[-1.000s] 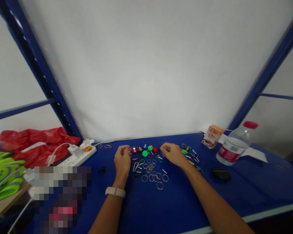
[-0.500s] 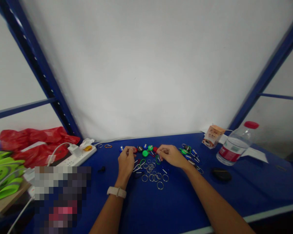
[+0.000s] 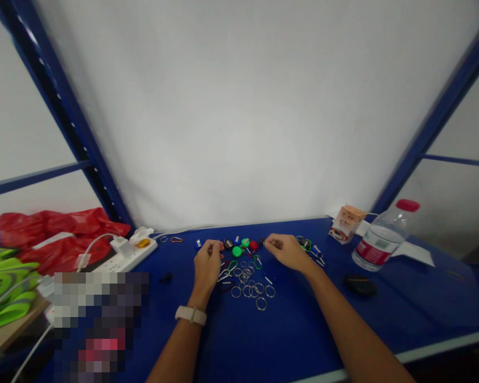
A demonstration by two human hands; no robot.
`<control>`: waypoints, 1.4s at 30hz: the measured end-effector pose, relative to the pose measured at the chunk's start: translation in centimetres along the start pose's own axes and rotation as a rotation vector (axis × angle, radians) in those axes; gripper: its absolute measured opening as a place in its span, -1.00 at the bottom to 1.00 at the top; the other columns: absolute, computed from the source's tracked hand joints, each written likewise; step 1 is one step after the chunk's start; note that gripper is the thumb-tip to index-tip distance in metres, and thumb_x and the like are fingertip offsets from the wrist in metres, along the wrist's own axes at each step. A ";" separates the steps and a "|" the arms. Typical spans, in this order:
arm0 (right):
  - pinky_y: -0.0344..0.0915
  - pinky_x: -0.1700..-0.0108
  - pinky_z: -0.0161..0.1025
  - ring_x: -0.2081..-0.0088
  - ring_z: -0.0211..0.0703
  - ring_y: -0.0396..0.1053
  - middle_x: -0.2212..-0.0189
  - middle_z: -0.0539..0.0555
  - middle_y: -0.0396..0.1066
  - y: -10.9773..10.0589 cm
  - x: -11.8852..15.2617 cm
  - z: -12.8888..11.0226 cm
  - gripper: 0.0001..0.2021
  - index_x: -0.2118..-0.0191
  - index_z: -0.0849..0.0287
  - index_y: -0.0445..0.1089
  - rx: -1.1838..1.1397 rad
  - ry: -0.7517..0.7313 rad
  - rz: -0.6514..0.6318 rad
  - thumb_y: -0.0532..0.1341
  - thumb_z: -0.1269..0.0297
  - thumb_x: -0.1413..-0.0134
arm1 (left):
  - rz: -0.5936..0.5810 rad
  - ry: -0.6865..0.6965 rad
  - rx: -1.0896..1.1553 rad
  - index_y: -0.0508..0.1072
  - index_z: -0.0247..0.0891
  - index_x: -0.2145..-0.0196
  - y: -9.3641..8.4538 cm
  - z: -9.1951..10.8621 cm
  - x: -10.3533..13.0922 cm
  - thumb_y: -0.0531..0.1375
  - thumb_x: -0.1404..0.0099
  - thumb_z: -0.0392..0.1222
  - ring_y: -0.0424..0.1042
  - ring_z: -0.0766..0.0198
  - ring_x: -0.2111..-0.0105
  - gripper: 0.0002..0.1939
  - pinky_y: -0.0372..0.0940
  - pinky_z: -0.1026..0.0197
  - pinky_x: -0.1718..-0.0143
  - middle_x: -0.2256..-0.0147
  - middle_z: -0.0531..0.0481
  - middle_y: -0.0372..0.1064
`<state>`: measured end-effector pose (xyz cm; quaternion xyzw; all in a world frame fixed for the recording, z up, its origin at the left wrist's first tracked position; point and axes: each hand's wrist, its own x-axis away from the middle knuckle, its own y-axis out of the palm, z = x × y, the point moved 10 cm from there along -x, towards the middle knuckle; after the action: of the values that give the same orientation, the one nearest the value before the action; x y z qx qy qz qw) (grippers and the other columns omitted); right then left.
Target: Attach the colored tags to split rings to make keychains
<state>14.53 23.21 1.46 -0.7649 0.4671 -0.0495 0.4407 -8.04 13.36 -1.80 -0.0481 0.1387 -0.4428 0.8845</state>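
My left hand (image 3: 207, 260) is closed in a pinch at the left end of a row of small round reels, with a red reel (image 3: 222, 246) showing at its fingertips. My right hand (image 3: 289, 252) has its fingers curled together at a small black piece (image 3: 262, 242). Between the hands lie a black reel (image 3: 228, 244), two green ones, the lower green reel (image 3: 237, 251) in front, and another red reel (image 3: 254, 246). Nearer me are carabiner clips, such as a green carabiner (image 3: 232, 267), and several loose split rings (image 3: 253, 290).
Beside my right wrist lies a pile of carabiners (image 3: 317, 256). Farther right stand a small carton (image 3: 346, 224), a water bottle (image 3: 381, 242) and a black case (image 3: 360, 284). On the left are a power strip (image 3: 123, 260), red plastic bags (image 3: 64, 239) and a small black object (image 3: 166, 277).
My right hand has shifted slightly right, away from the red reel, which now shows fully, along with a small black piece at the fingertips. My left hand has barely moved.
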 end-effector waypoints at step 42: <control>0.21 0.30 -0.30 0.31 -0.08 0.47 0.39 0.14 0.54 -6.5 1.3 10.9 -0.82 0.33 0.15 0.53 0.492 0.420 0.035 0.17 0.28 -0.08 | 0.006 0.055 -0.092 0.34 -0.23 0.55 -0.4 2.2 0.7 0.00 -0.27 -0.06 0.35 0.29 0.53 -0.68 0.20 0.29 0.43 0.57 0.08 0.35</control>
<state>24.98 30.22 -0.93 -0.6006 0.5349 -0.3101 0.5070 -7.31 12.50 0.24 -0.0763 0.1833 -0.4343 0.8786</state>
